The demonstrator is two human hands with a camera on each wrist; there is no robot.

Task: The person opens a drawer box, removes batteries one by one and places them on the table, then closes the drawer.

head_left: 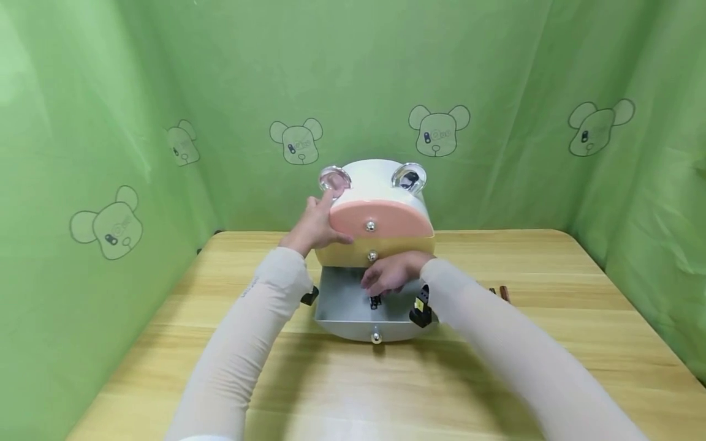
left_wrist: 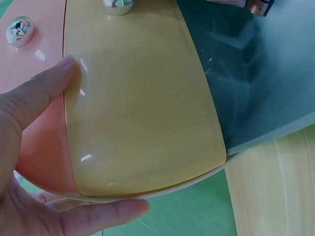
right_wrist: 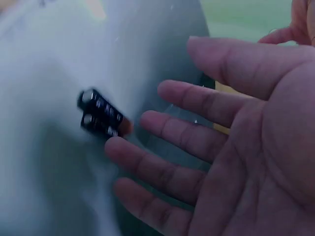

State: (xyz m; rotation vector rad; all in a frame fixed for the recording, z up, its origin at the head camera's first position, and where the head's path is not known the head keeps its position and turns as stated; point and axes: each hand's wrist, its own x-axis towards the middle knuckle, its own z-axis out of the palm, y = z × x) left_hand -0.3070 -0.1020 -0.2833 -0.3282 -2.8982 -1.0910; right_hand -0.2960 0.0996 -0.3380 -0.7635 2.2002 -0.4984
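Observation:
A small drawer cabinet [head_left: 380, 177] with two shiny round ears stands on the table, its pink and yellow drawers pushed in. Its grey bottom drawer [head_left: 342, 306] is pulled out. My left hand [head_left: 317, 223] grips the cabinet's left side, thumb across the front at the pink and yellow drawers [left_wrist: 147, 108], other fingers round the side. Inside the grey drawer lie two black batteries [right_wrist: 101, 114] with a copper-coloured end, side by side. Just above them is my right hand [head_left: 393, 272], its fingers [right_wrist: 182, 135] spread and holding nothing.
On the wooden table [head_left: 353, 392], two small brown-and-black cylinders [head_left: 504, 293] lie right of the cabinet, partly hidden by my right sleeve. Green curtains [head_left: 364, 73] with bear-head drawings enclose the table at the back and sides.

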